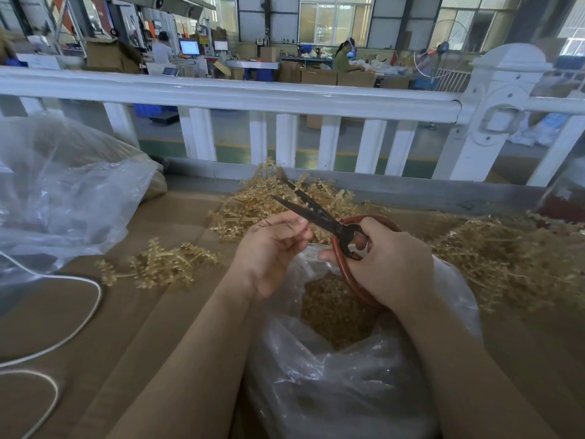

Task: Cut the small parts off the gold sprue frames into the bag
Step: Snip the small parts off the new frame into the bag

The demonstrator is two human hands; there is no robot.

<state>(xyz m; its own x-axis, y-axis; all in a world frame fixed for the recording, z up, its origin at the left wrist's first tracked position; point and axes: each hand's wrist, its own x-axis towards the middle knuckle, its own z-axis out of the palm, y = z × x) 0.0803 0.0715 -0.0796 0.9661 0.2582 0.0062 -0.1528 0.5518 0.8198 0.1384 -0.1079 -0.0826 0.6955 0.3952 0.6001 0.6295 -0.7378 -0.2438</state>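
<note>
The right hand [384, 264] has its fingers curled through the big red-brown loop handles of the dark-bladed scissors [316, 217], blades parted and pointing up and away. The left hand [275, 248] sits just beside the blades, thumb and fingertips pinched together near the lower blade; whether a scrap of frame is between them is too small to tell. Directly under both hands gapes the clear plastic bag [364, 359], already holding a bed of gold bits. Piles of gold plastic sprue frames [269, 201] lie on the cardboard-covered table [158, 312] beyond the hands, with more to the right of the right hand and a smaller cluster [161, 264] left of the left hand. I'd say keep each snip right over the bag mouth, feed the frame deep into the blades near the pivot, and keep the left fingertips clear.
</note>
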